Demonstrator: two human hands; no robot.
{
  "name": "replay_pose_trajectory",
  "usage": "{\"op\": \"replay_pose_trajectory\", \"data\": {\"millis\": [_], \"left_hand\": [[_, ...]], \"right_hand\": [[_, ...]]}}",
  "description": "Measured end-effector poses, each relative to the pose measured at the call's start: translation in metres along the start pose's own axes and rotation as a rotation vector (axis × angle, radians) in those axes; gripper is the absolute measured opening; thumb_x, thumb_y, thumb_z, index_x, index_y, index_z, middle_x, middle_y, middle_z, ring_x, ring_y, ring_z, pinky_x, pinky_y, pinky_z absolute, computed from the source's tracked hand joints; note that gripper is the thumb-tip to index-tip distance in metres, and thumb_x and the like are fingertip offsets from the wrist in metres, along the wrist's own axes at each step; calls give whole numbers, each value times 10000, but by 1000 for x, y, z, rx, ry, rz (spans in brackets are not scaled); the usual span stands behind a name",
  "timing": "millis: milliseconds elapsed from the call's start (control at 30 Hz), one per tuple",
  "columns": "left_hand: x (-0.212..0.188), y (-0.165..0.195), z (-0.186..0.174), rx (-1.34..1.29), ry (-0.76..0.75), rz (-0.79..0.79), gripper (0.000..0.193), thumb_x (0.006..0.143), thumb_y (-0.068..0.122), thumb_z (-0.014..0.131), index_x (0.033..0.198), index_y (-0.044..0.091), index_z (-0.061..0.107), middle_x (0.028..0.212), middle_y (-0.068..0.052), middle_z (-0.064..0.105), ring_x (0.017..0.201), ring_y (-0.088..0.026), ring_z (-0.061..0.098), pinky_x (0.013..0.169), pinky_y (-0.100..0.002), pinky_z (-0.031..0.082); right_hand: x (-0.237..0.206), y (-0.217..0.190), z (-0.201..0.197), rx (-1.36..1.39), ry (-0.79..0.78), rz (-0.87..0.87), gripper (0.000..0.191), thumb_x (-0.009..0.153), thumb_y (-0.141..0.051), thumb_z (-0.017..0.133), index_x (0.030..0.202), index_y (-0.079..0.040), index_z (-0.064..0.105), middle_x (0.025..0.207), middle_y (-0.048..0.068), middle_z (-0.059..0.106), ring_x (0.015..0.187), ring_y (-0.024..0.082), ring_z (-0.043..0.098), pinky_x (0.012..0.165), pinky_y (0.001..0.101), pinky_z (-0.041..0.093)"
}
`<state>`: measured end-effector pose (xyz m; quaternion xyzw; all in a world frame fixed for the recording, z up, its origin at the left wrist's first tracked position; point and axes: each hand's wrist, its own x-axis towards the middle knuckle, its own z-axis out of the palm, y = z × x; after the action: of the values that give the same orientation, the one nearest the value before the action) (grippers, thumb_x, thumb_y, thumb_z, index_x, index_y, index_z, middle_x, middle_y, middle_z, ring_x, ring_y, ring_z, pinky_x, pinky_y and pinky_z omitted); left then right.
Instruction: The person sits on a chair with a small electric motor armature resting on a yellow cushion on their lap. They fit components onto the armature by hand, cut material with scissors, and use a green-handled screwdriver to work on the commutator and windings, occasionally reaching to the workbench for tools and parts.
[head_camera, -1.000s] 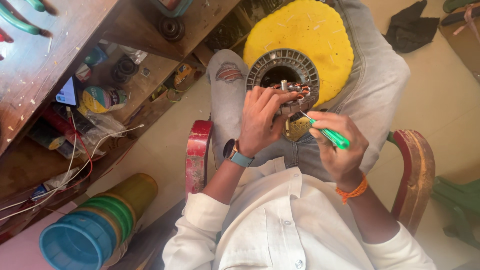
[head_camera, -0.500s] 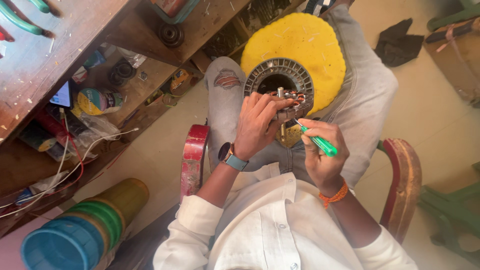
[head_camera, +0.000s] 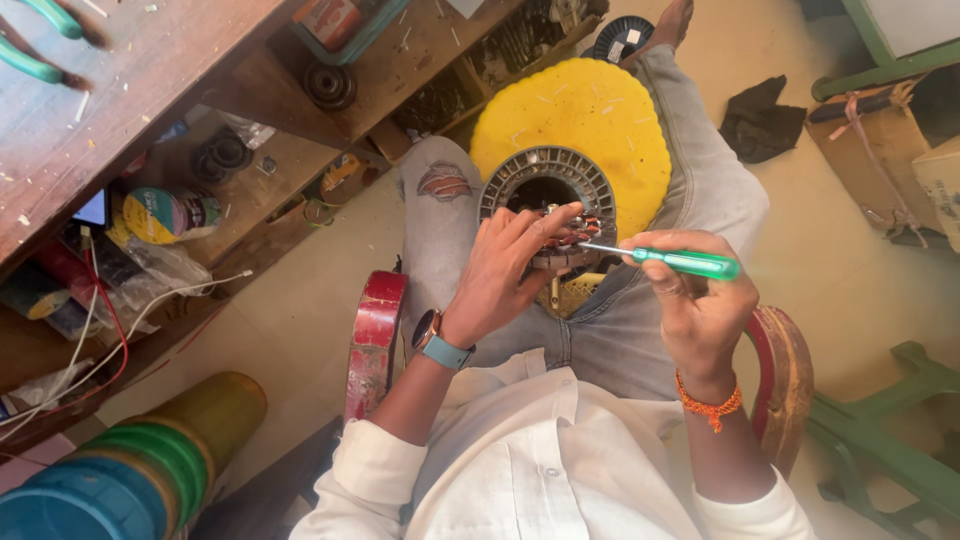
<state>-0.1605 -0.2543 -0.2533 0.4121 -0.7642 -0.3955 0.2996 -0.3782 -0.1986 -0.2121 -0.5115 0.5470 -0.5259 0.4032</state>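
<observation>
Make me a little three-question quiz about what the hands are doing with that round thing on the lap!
1. True or false: the right hand holds a green-handled screwdriver.
2. What do the left hand fingers rest on? A) the round grey ribbed motor part with copper windings B) the stack of coloured plastic tubs C) the dark cloth on the floor
3. Fill in: under the motor part lies a round ____ disc.

Key: 1 true; 2 A; 3 yellow.
</observation>
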Motion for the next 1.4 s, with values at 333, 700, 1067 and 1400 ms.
{"op": "replay_pose_trajectory", "data": {"millis": [333, 700, 1067, 1400], "left_hand": [[0, -2, 2, 24, 0, 32, 643, 758, -9, 704, 1350, 235, 654, 1130, 25, 633, 1022, -243, 538, 903, -366, 403], [-2, -4, 3, -11, 34, 78, 666, 741, -67, 683, 1353, 193, 646, 1216, 39, 660, 1075, -245, 560, 974, -381, 434], [5, -18, 6, 3, 183, 112, 442, 791, 1, 763, 1192, 117, 617, 1249, -54, 623, 1158, -260, 614, 935, -386, 471], [53, 3, -16, 339, -130, 59, 249, 817, 145, 773, 960, 87, 577, 961, -79, 580, 935, -294, 639, 740, -438, 490]], "right_hand": [[13, 2, -2, -165, -190, -85, 210, 1038, -75, 682, 1183, 47, 589, 1170, 190, 717, 1057, 226, 735, 930, 290, 603], [24, -19, 12, -425, -274, -268, 200, 1002, -76, 736, 1173, -7, 658, 1109, 143, 760, 1051, 185, 756, 929, 286, 608], [15, 10, -21, 89, 17, -154, 281, 1084, -173, 761, 1198, 36, 611, 1076, 204, 742, 991, 259, 750, 954, 322, 607], [21, 17, -1, 294, 29, 4, 276, 1039, -86, 741, 1220, 58, 591, 1158, 227, 707, 1017, 277, 741, 922, 351, 630]]}}
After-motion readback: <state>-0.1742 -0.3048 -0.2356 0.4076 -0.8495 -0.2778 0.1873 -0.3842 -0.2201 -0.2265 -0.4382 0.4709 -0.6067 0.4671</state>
